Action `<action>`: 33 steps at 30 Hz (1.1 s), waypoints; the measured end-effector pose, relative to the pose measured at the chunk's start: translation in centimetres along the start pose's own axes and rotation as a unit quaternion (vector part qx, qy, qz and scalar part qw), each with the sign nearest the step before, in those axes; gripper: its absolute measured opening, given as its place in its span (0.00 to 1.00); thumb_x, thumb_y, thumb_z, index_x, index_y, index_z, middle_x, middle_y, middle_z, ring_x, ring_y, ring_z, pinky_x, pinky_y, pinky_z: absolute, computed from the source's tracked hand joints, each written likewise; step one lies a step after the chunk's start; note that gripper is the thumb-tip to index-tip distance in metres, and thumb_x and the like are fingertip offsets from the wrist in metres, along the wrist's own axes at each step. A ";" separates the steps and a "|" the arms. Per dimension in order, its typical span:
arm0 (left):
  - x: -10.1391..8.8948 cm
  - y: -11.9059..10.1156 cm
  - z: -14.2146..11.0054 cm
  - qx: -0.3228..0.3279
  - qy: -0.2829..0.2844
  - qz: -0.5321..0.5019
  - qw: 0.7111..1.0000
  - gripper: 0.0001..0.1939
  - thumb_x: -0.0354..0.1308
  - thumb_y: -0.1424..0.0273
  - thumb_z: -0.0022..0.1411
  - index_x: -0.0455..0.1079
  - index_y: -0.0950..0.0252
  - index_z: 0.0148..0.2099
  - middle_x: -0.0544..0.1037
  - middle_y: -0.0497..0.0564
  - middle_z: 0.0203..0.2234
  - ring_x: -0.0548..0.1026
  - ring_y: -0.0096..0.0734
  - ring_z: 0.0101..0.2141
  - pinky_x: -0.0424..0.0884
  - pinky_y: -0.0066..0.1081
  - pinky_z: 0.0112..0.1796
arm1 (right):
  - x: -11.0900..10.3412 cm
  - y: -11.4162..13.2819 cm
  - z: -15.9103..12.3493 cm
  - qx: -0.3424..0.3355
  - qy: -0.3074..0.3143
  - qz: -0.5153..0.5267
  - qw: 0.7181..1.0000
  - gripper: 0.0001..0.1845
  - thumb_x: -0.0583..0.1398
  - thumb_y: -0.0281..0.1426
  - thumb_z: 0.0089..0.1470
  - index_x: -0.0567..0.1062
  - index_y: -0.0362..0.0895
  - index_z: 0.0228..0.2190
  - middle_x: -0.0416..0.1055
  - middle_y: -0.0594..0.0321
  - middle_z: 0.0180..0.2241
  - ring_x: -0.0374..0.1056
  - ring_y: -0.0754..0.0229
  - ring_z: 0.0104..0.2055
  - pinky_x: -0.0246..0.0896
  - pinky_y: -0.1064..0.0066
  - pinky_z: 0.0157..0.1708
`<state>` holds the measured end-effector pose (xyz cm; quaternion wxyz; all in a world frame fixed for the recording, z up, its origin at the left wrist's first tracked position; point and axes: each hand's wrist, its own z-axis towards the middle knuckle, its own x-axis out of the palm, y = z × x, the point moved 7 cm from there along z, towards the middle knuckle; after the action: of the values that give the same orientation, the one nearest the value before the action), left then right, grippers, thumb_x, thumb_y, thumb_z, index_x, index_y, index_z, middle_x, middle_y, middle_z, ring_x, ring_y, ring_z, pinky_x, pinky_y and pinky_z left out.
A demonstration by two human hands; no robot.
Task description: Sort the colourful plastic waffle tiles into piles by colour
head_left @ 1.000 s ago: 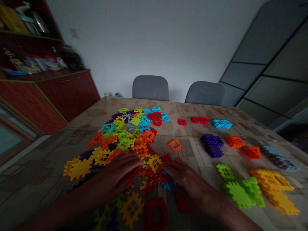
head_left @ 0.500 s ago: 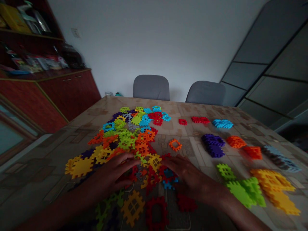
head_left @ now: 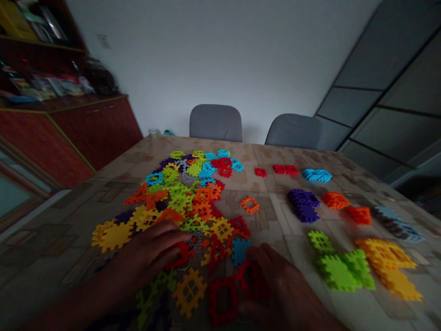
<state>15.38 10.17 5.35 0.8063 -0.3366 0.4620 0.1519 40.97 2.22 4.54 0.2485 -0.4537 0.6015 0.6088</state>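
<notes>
Low over the left part of the pile, my left hand (head_left: pixel 151 250) has its fingers curled on a red toothed building piece (head_left: pixel 179 257); its thumb is mostly hidden. At the pile's near right side, my right hand (head_left: pixel 280 280) grips a red window-frame building piece (head_left: pixel 247 276) between fingers and thumb, partly covering it. A flat blue piece (head_left: pixel 240 250) lies just beyond that hand's fingertips. Nearer me are another red frame piece (head_left: pixel 223 280) and a yellow window piece (head_left: pixel 190 293). A yellow window piece (head_left: pixel 221 229) lies between the hands, further off.
The mixed pile of green pieces (head_left: pixel 181 196) and other colours stretches away across the patterned table (head_left: pixel 113 188). On the right stand sorted groups: purple (head_left: pixel 306 207), blue (head_left: pixel 317 174), green (head_left: pixel 339 271), yellow (head_left: pixel 389 262). A lone orange frame (head_left: pixel 250 204) lies between. Two grey chairs (head_left: pixel 216 123) stand behind.
My right hand has drawn back toward me with the red frame piece, uncovering the blue piece. My left hand has moved slightly left and nearer, and the red piece under its fingers has shifted too.
</notes>
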 end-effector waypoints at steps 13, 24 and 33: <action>1.7 0.3 -0.5 -0.210 -0.018 -0.263 0.942 0.10 0.61 0.60 0.64 0.79 0.54 0.45 0.84 0.46 0.37 0.82 0.35 0.34 0.77 0.26 0.32 | 0.6 2.8 -0.1 -0.087 0.017 -0.036 0.995 0.47 0.73 0.39 0.46 0.64 0.45 0.64 0.72 0.46 0.56 0.71 0.38 0.52 0.70 0.47 0.50; 2.5 0.1 -1.0 -0.328 0.004 -0.380 0.865 0.17 0.64 0.56 0.59 0.78 0.57 0.47 0.83 0.47 0.32 0.81 0.36 0.31 0.76 0.26 0.30 | 1.8 3.4 0.4 -0.145 0.075 0.010 0.987 0.46 0.72 0.31 0.49 0.61 0.43 0.65 0.70 0.51 0.59 0.65 0.47 0.59 0.59 0.54 0.60; 3.0 0.3 -1.3 -0.342 0.003 -0.396 0.852 0.17 0.63 0.56 0.60 0.77 0.57 0.48 0.83 0.47 0.34 0.78 0.33 0.28 0.76 0.28 0.32 | 2.7 3.8 0.3 -0.185 0.007 -0.006 0.983 0.46 0.73 0.35 0.50 0.61 0.39 0.64 0.73 0.49 0.54 0.68 0.44 0.54 0.62 0.52 0.54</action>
<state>15.98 9.35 2.19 0.6311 -0.7458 0.2107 -0.0328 36.45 1.29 4.11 0.1600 -0.4996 0.4773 0.7050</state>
